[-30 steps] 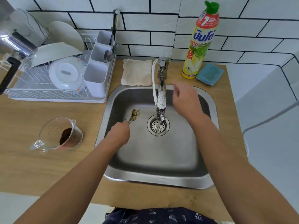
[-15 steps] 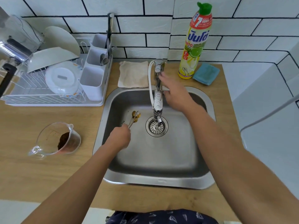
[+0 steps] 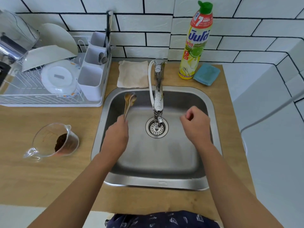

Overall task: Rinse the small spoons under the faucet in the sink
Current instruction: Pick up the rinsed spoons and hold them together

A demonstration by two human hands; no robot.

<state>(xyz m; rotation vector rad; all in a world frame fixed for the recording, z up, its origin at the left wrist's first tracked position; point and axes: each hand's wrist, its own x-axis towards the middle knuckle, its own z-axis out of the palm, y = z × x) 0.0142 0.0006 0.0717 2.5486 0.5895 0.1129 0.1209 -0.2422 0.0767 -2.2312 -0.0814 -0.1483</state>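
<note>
Over on the far left, the dish rack [image 3: 49,97] stands on the counter with plates propped on edge, presumably to drain, and its white cutlery caddy [image 3: 92,79] sits just beside the sink [image 3: 156,183], within easy reach. In front of it a clear measuring jug [image 3: 52,142] with dark grounds in it waits on the wood. Now the left hand [image 3: 116,139] pinches the small spoons [image 3: 129,102] by their handles, bowls pointing away toward the sink's back left corner, well left of the faucet [image 3: 158,99]. That grip seems meant to leave the bowls free for the water. No stream is visible at the spout. The right hand [image 3: 196,124] hovers over the basin right of the faucet, fingers loosely curled, holding nothing. Behind it, a detergent bottle [image 3: 195,43] stands ready.
</note>
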